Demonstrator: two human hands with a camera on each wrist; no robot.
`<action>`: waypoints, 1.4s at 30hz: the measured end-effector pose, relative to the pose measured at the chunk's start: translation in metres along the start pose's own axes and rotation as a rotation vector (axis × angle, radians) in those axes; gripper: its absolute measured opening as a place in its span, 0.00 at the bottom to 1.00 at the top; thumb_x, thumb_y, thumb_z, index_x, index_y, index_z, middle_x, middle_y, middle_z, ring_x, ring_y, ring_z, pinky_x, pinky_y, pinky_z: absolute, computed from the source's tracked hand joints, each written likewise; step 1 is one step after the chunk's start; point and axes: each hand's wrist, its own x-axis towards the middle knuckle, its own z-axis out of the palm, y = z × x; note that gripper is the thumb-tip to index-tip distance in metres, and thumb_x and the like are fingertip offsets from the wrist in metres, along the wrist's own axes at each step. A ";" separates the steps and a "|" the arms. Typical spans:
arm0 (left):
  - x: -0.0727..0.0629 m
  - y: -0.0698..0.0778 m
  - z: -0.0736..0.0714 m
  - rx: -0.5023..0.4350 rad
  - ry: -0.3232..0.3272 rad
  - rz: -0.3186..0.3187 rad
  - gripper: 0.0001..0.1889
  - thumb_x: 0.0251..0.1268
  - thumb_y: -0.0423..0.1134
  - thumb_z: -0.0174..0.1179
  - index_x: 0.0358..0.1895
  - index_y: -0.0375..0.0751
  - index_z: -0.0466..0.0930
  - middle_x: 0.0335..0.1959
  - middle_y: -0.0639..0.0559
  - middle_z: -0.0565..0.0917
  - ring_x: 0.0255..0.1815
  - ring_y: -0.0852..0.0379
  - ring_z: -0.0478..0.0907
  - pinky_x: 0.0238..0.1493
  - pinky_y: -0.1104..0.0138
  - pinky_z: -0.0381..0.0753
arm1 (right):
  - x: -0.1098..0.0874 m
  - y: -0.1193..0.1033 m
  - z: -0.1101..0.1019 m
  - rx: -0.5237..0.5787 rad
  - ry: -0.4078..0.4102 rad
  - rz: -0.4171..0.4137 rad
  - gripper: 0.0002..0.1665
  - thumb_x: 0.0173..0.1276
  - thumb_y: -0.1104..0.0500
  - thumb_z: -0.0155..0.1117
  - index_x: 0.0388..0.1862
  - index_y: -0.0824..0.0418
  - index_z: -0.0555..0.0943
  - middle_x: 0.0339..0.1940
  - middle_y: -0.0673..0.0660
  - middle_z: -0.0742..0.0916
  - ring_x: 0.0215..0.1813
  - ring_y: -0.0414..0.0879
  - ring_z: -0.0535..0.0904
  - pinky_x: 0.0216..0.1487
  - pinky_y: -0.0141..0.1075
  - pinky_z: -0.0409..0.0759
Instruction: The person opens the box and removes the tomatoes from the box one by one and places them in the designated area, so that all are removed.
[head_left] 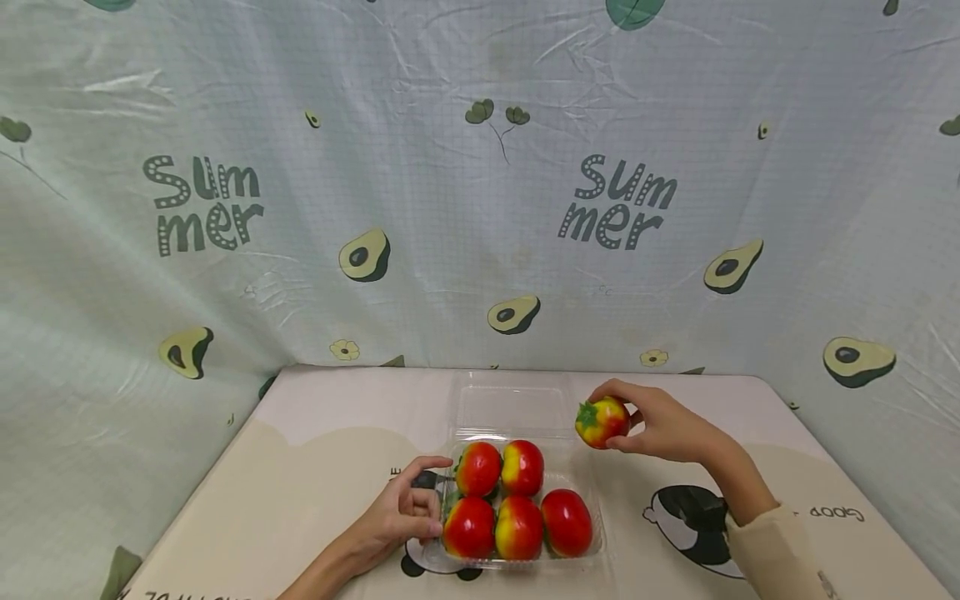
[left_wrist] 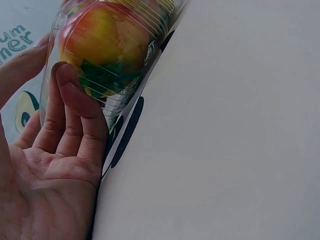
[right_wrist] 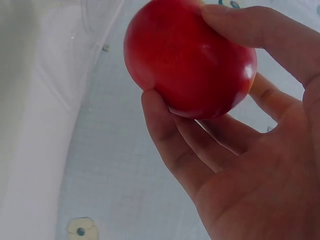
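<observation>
My right hand (head_left: 660, 423) holds a red-and-yellow fruit (head_left: 602, 422) with a green leafy top, gripped between thumb and fingers. It hangs in the air off the container's far right corner, green top turned left. In the right wrist view the fruit (right_wrist: 190, 57) shows its smooth red side. A clear plastic container (head_left: 596, 550) lies on the table with similar fruits, two in the far row and three in the near row. At its left wall, my left hand (head_left: 393, 517) grips the container with bent fingers. The left wrist view shows a fruit (left_wrist: 107, 42) behind the ribbed wall.
The clear lid (head_left: 512, 404) is folded back flat on the far side of the container. A pale tablecloth (head_left: 322, 492) with printed cartoon shapes covers the table. Behind it hangs a light curtain (head_left: 420, 200) printed with avocados and lettering, which also flanks both sides.
</observation>
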 end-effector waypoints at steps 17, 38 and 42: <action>0.001 -0.001 0.000 -0.006 -0.001 -0.012 0.40 0.67 0.27 0.60 0.78 0.37 0.48 0.31 0.59 0.84 0.30 0.64 0.79 0.41 0.72 0.83 | -0.011 0.025 0.009 0.056 0.152 0.065 0.30 0.63 0.60 0.76 0.62 0.58 0.74 0.57 0.57 0.84 0.52 0.47 0.80 0.51 0.27 0.83; 0.001 0.000 0.000 0.006 0.008 -0.035 0.39 0.68 0.28 0.59 0.77 0.38 0.49 0.32 0.59 0.84 0.31 0.64 0.78 0.40 0.72 0.83 | -0.003 0.057 0.014 0.134 0.250 0.165 0.32 0.67 0.60 0.73 0.67 0.60 0.71 0.65 0.65 0.80 0.63 0.64 0.79 0.55 0.27 0.82; 0.002 0.000 0.000 0.003 -0.003 -0.017 0.39 0.68 0.28 0.58 0.77 0.38 0.48 0.31 0.59 0.83 0.31 0.64 0.78 0.40 0.72 0.82 | 0.000 0.065 0.018 0.168 0.281 0.198 0.35 0.69 0.59 0.72 0.70 0.61 0.69 0.68 0.67 0.77 0.66 0.65 0.77 0.57 0.29 0.82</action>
